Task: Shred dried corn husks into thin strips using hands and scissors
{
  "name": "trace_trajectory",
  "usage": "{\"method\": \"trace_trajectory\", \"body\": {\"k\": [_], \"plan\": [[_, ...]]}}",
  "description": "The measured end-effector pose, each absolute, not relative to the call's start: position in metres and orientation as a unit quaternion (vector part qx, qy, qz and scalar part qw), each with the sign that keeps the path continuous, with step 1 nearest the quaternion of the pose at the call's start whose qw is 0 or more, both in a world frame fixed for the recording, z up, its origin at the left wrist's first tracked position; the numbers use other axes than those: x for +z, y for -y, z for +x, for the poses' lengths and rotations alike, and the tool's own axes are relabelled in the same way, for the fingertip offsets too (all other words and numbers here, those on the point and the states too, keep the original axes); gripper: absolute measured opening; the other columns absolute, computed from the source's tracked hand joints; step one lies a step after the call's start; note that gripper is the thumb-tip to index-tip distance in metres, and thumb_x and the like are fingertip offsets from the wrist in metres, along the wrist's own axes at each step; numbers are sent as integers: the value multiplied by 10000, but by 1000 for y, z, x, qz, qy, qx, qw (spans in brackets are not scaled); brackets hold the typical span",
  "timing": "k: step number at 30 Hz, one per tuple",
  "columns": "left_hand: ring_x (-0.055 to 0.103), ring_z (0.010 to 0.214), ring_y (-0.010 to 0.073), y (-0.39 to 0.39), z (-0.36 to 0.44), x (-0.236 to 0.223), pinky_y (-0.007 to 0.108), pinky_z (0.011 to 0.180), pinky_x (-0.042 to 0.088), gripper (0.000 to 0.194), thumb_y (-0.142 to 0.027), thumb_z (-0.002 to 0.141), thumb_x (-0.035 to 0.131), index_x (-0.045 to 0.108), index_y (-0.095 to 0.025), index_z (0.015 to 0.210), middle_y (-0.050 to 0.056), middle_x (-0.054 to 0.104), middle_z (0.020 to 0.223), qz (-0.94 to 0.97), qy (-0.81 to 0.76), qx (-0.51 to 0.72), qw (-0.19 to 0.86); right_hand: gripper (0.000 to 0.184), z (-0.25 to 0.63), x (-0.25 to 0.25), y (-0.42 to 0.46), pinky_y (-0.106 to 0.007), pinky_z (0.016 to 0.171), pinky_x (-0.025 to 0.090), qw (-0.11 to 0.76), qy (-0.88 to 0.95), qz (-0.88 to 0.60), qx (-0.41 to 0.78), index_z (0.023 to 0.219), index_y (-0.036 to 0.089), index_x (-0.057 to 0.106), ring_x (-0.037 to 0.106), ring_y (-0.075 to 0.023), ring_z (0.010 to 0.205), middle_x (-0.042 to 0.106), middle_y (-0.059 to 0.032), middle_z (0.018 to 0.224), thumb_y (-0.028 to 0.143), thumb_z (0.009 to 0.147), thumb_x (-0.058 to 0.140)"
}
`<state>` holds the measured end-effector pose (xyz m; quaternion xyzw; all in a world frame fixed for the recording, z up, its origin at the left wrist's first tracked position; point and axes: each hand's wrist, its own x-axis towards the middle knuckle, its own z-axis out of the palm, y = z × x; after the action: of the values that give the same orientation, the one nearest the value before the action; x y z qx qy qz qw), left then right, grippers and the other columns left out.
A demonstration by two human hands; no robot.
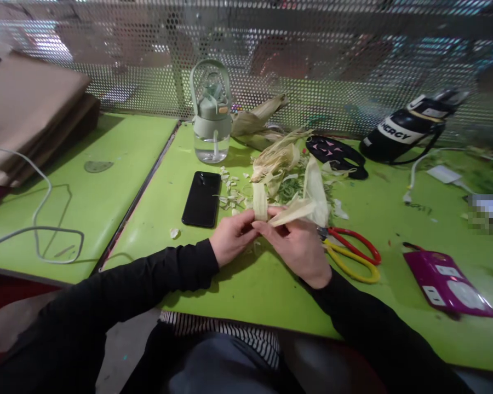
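Pale, dry corn husk strips [260, 201] are pinched between my two hands above the green table. My left hand [233, 236] has thumb and fingers closed at the lower end of an upright strip. My right hand [298, 243] is closed on a folded piece of husk [292, 212] that points to the right. Past my fingers lies a heap of husks [277, 161] with green shreds and cut scraps [233, 194]. A broad husk piece [315, 191] stands up behind my right hand. Scissors [353, 254] with red and yellow handles lie beside that hand, their blades mostly hidden.
A black phone [201, 199] lies left of the scraps, with a water bottle [212, 128] behind it. Further right are a dark patterned case [337, 155], a tipped black bottle [406, 128] and a purple power strip [449, 283]. Brown paper bags [36, 109] and a cable [45, 186] occupy the left.
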<state>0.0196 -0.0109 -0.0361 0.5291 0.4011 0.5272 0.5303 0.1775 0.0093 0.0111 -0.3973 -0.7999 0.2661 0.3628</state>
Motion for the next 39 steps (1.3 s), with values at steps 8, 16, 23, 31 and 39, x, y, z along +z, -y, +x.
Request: {"method": "trace_trajectory", "body": {"k": [8, 16, 23, 31, 39], "plan": [[639, 691, 107, 9, 26, -38, 248, 650, 512, 268, -327, 818, 721, 609, -142, 976, 29, 672, 828, 456, -308, 446, 706, 381, 179, 8, -15, -254, 524, 446, 379, 730, -408, 396, 646, 195, 593, 497, -121, 591, 534, 6, 661, 516, 845, 640], [644, 623, 90, 11, 25, -33, 231, 638, 531, 337, -406, 818, 720, 614, -94, 893, 32, 663, 722, 359, -276, 432, 780, 444, 180, 9, -20, -216, 419, 352, 380, 642, -453, 488, 1008, 170, 678, 433, -74, 427, 477, 59, 530, 577, 896, 540], [631, 604, 83, 9, 25, -33, 224, 625, 523, 268, -328, 812, 739, 623, -96, 881, 26, 670, 708, 317, -296, 482, 761, 446, 183, 11, -21, -210, 434, 354, 379, 647, -448, 487, 980, 172, 716, 446, -69, 444, 484, 46, 540, 557, 930, 497], [638, 664, 97, 10, 24, -34, 261, 691, 524, 233, -239, 763, 781, 621, -96, 853, 45, 682, 779, 337, -291, 489, 750, 369, 185, 10, -23, -191, 416, 371, 402, 626, -418, 522, 878, 190, 668, 462, -66, 478, 502, 37, 604, 530, 921, 533], [588, 657, 84, 8, 26, -36, 254, 685, 501, 196, -272, 826, 712, 610, -104, 824, 26, 628, 759, 399, -279, 463, 740, 307, 184, 8, -17, -221, 477, 413, 369, 739, -307, 473, 859, 214, 658, 494, -76, 556, 554, 6, 770, 446, 967, 490]]}}
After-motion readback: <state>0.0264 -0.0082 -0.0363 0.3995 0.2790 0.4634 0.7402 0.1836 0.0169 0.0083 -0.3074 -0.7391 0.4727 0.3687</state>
